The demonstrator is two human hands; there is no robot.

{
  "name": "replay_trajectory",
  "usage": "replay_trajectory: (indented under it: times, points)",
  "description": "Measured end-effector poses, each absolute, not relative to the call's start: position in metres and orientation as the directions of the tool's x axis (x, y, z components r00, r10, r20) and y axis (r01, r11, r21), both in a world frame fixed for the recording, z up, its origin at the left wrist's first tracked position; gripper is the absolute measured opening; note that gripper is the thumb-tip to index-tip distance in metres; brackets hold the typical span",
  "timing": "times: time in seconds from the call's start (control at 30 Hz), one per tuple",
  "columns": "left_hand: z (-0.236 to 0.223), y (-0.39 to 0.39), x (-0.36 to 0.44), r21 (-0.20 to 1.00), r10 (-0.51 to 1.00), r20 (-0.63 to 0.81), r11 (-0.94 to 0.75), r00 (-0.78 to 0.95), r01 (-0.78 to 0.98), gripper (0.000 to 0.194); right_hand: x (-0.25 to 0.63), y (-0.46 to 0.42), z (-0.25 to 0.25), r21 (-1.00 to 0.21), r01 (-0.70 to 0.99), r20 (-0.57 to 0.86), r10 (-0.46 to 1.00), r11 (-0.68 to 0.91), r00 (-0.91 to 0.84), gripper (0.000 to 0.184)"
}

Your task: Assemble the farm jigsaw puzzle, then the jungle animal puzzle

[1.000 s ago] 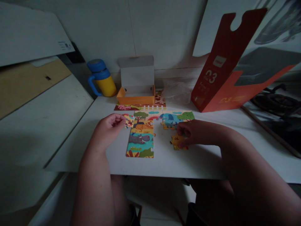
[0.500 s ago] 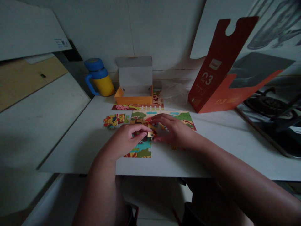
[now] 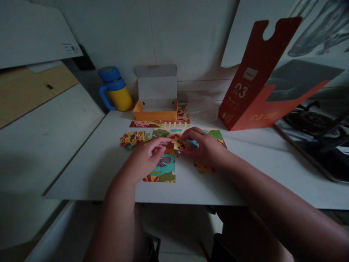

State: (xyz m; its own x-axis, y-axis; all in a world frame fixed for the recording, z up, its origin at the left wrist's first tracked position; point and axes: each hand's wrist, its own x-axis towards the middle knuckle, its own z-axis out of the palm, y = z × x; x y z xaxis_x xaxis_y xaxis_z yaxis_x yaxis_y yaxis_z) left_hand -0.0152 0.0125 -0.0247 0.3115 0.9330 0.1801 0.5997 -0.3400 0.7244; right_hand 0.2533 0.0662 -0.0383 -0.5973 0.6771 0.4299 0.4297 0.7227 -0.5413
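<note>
A partly assembled picture puzzle [image 3: 167, 177] lies on the white tabletop, its teal and green section showing between my forearms. A yellow puzzle piece [image 3: 178, 145] is in the fingers of my right hand [image 3: 207, 149], over the middle of the puzzle. My left hand [image 3: 148, 156] is at the piece's left edge, thumb and forefinger apart; whether it touches the piece is unclear. Some loose yellow pieces [image 3: 201, 168] lie below my right palm, partly hidden by it. A heap of loose pieces [image 3: 133, 139] sits beyond my left hand.
Behind the puzzle an open orange box [image 3: 155, 115] rests on another printed puzzle section [image 3: 141, 124]. A blue and yellow jug [image 3: 120, 95] stands back left. Clear plastic [image 3: 203, 107], a tall orange carton [image 3: 245, 98] and a stove [image 3: 316, 134] are to the right.
The yellow piece has moved up and slightly right, with my right hand at its right edge. My left fingers have drawn up and left, uncovering more of the teal section.
</note>
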Motion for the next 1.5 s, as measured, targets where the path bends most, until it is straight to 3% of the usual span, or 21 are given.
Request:
replay_trajectory:
  times: [0.2, 0.67, 1.5]
  points:
    - [-0.031, 0.019, -0.018, 0.489, 0.932, 0.221, -0.362, 0.288, 0.794, 0.019, 0.255, 0.075, -0.047, -0.497, 0.528, 0.369, 0.719, 0.688, -0.589, 0.018]
    - [-0.033, 0.02, -0.018, 0.474, 0.898, 0.239, -0.439, 0.368, 0.763, 0.011, 0.251, 0.073, -0.048, -0.32, 0.564, 0.335, 0.648, 0.761, -0.684, 0.022]
    - [-0.033, 0.02, -0.018, 0.481, 0.891, 0.243, -0.455, 0.384, 0.75, 0.011, 0.246, 0.069, -0.045, -0.305, 0.59, 0.305, 0.663, 0.748, -0.683, 0.022]
